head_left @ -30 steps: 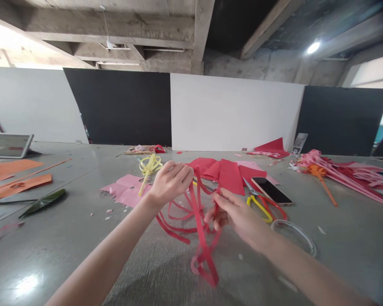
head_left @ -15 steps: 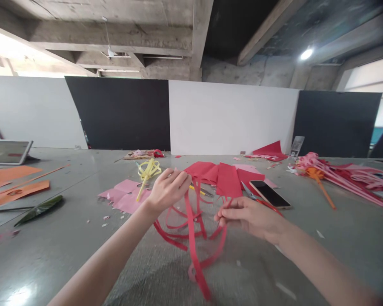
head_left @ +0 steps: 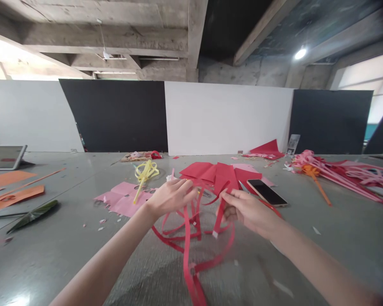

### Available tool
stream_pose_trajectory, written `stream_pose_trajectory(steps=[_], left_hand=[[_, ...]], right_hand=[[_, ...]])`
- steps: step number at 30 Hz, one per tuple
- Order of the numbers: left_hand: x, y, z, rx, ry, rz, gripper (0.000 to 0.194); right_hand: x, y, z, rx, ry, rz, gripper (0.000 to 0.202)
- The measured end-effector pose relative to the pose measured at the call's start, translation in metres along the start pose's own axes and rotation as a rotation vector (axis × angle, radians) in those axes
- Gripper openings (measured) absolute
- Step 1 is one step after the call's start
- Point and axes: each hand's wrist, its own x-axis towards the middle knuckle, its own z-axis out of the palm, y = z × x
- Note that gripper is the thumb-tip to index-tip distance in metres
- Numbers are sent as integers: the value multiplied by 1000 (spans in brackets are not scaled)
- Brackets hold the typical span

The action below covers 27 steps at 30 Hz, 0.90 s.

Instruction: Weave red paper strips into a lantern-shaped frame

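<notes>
Over the middle of the grey surface [head_left: 51, 263], a cluster of long red strips [head_left: 187, 238] is held up by the left hand [head_left: 171, 197]. The fingers of that hand are curled closely over the upper part of the cluster, and the strips are left hanging and looping beneath, the longest reaching the lower edge of the view. Just above the knuckles a pale pink tip [head_left: 172, 173] is seen; whether it is gripped cannot be told.

To the right, one red strip [head_left: 220, 216] is pinched between the thumb and fingers of the right hand [head_left: 247, 212], its whitish end [head_left: 215, 234] pointed downward. The two hands are kept apart, with strips hanging between them.

Beyond the hands, red sheets [head_left: 226, 172] are spread, and near them a phone [head_left: 267, 192] is laid face up. A red handle [head_left: 271, 208] is partly hidden by the right hand. To the left, a yellow looped piece [head_left: 147, 171] is rested by its stem on a pink sheet [head_left: 118, 197]. Farther left, a green leaf [head_left: 35, 216] is placed near orange sheets [head_left: 22, 196].
</notes>
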Motion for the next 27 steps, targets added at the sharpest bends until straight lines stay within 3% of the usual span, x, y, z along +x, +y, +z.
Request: stream_pose_trajectory(steps=[6, 16, 23, 27], left_hand=[[2, 6, -2, 35, 11, -27, 18], [0, 12, 0, -9, 9, -109, 19], [0, 15, 5, -151, 51, -225, 21], [2, 18, 7, -259, 49, -365, 24]], right_hand=[[0, -1, 2, -13, 104, -27, 19], [0, -3, 2, 173, 47, 8, 17], [-1, -6, 0, 27, 18, -5, 15], [-2, -5, 2, -29, 21, 27, 10]])
